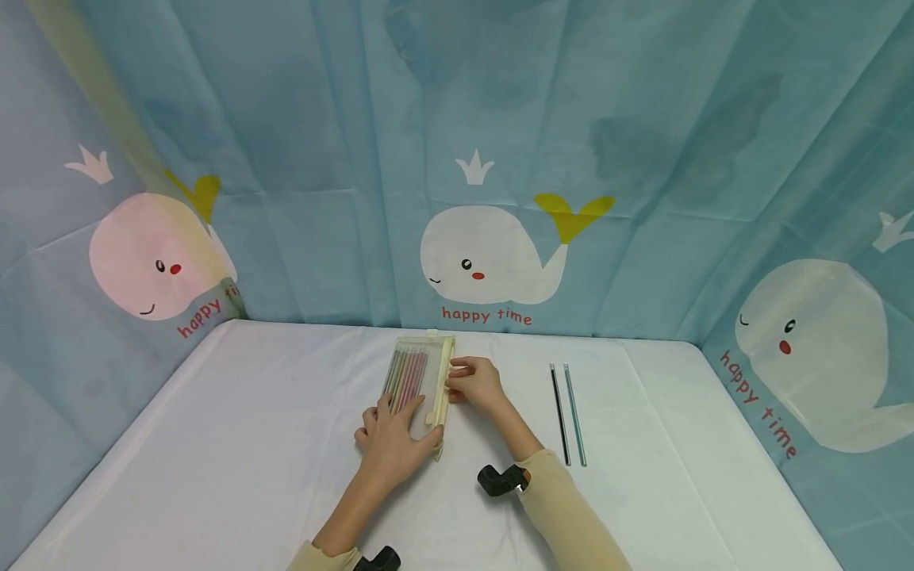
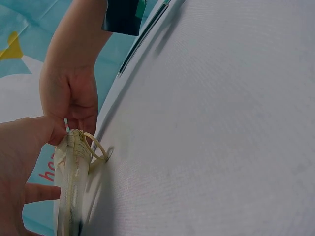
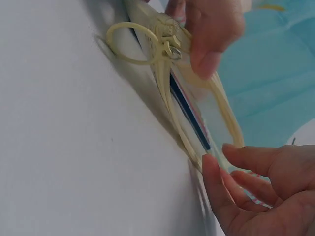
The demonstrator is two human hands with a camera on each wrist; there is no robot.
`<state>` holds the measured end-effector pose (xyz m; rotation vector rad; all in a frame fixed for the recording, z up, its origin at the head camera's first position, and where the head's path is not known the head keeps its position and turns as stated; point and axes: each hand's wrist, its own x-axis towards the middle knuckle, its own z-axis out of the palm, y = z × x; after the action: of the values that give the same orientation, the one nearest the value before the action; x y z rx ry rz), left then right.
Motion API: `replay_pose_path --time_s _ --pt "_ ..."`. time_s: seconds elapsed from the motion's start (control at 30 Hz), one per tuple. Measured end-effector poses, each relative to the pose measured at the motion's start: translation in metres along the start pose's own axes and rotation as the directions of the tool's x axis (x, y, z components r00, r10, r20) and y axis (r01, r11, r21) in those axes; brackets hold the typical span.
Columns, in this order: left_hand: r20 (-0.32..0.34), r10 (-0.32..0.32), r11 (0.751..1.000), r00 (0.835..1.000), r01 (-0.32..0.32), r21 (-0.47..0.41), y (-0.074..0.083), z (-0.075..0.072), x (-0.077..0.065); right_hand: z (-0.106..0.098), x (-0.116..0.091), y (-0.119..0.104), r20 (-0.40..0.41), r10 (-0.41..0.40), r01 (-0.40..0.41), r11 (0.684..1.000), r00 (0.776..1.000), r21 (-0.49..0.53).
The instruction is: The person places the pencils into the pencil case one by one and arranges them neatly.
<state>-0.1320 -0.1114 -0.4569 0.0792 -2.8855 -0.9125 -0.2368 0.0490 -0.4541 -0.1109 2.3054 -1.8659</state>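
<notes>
A clear pencil case (image 1: 421, 343) with cream zipper edging lies on the table, several pencils (image 1: 405, 377) inside. My left hand (image 1: 391, 440) spans its near end, fingers over the top and thumb at the zipper side. At the far part of that side, my right hand (image 1: 477, 385) pinches the edge between thumb and fingers. The right wrist view shows the zipper opening parted, with a dark blue pencil (image 3: 189, 113) inside. A cream ring pull (image 3: 110, 44) hangs at the zipper's near end, beside the left hand.
To the right lie a black pencil (image 1: 560, 414) and a teal pencil (image 1: 574, 414), nearly parallel. White cloth covers the table (image 1: 236, 444). A blue curtain (image 1: 321, 238) printed with whales stands behind and along both sides.
</notes>
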Motion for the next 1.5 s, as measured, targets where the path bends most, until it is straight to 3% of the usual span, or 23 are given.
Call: replay_pose_path --time_s 0.63,1.5 --pt "-0.006 0.000 1.000 1.000 0.000 0.012 -0.001 0.002 0.001 -0.034 -0.021 0.005 -0.035 -0.067 0.065 0.996 0.997 -0.056" --pt "-0.015 0.014 1.000 1.000 -0.014 -0.024 -0.004 0.004 0.002 -0.072 -0.042 0.003 -0.130 -0.102 0.077 0.980 0.986 -0.181"
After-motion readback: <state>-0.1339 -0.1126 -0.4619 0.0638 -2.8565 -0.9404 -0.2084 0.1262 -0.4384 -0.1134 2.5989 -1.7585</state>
